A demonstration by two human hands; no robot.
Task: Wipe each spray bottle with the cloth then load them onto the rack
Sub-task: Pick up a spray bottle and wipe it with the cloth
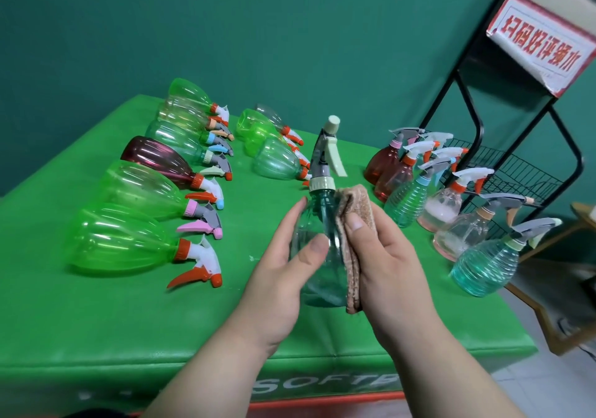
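Left hand (283, 266) grips bottle (317, 275); right hand (383, 256) presses cloth (353, 224).

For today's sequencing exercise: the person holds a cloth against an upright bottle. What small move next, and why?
Probably slide the cloth down the bottle with the right hand while the left hand steadies it: the cloth lies against one side only, so wiping looks unfinished; the rack can wait.

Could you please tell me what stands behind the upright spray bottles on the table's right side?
A black wire rack with a red-and-white sign on top. The upright spray bottles cover its wire basket's near edge, which cannot be seen.
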